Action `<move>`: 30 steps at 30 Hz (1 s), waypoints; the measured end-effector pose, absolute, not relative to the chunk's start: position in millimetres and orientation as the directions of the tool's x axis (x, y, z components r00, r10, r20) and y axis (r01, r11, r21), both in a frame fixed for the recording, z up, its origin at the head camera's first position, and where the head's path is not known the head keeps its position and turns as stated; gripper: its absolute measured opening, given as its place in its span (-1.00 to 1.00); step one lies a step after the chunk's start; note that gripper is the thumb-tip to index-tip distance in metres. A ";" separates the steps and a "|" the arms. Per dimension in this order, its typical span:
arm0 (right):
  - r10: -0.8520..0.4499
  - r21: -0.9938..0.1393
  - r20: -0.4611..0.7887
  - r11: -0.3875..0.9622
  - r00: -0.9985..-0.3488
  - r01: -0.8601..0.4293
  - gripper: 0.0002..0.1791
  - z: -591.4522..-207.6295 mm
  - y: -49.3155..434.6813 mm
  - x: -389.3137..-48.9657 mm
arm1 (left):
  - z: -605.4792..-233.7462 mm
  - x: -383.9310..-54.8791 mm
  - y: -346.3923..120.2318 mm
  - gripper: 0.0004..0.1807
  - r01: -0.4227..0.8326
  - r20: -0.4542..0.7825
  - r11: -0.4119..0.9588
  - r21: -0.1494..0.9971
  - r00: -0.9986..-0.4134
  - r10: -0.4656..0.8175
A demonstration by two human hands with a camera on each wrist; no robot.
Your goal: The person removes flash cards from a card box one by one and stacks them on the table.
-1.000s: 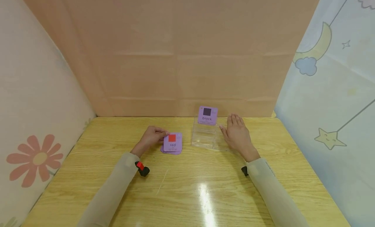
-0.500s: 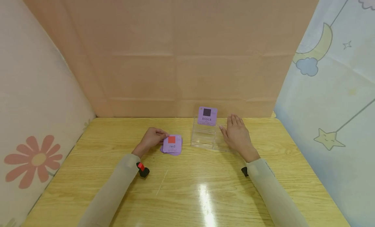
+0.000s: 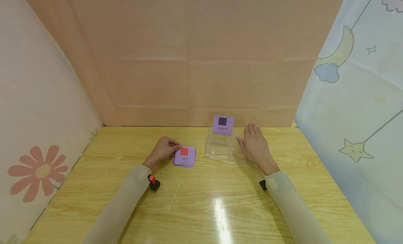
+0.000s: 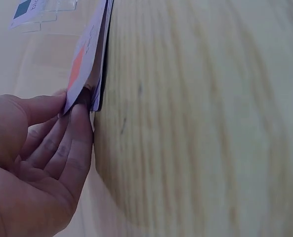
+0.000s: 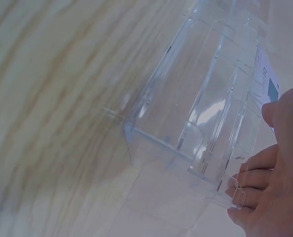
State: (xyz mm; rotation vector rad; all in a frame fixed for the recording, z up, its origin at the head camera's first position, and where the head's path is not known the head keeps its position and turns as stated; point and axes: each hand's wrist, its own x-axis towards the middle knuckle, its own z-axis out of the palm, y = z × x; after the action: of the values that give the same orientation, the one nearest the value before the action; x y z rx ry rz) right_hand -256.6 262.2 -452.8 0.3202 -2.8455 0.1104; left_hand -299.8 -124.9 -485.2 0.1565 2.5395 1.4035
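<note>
At the upper left corner of the purple "red" flashcard (image 3: 184, 159), my left hand (image 3: 162, 148) pinches the card between thumb and fingers. In the left wrist view that card (image 4: 82, 64) is tilted, its held edge raised off the purple cards (image 4: 104, 74) beneath. My right hand (image 3: 255, 146) lies with extended fingers along the right side of a clear stepped card rack (image 3: 218, 149). The right wrist view has the fingertips (image 5: 242, 212) at the end of the rack (image 5: 181, 103). A purple "black" flashcard (image 3: 223, 125) stands upright in the rack's back tier.
Everything sits on a wood-grain table (image 3: 195, 202). Brown paper (image 3: 189, 62) rises behind its far edge, and patterned cloths (image 3: 362, 97) flank both sides. Black wrist straps (image 3: 154, 183) show at both sleeves.
The "red" card has shifted slightly toward me and to the left, and covers more of the pile below. My right hand and the rack have stayed in place.
</note>
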 end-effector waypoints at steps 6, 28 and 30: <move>-0.207 -0.046 0.273 0.973 -0.939 -0.228 -0.18 -453.0 262.4 -257.1 | -484.7 -299.1 -122.9 -0.77 0.018 -0.124 0.572 0.820 -0.970 0.208; -0.210 -0.045 0.283 0.972 -0.936 -0.231 -0.19 -453.2 262.1 -255.3 | -485.3 -299.4 -120.8 -0.78 0.112 -0.062 0.651 0.751 -0.969 0.238; -0.210 -0.044 0.282 0.972 -0.936 -0.232 -0.19 -452.9 261.9 -254.9 | -485.2 -298.8 -120.7 -0.79 0.121 -0.052 0.655 0.746 -0.970 0.238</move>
State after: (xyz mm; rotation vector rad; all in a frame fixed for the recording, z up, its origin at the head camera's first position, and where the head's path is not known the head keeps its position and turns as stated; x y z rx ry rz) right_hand -254.9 261.9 -452.9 0.3250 -2.8422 0.1113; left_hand -298.8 -120.7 -485.2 0.2977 2.7237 1.2123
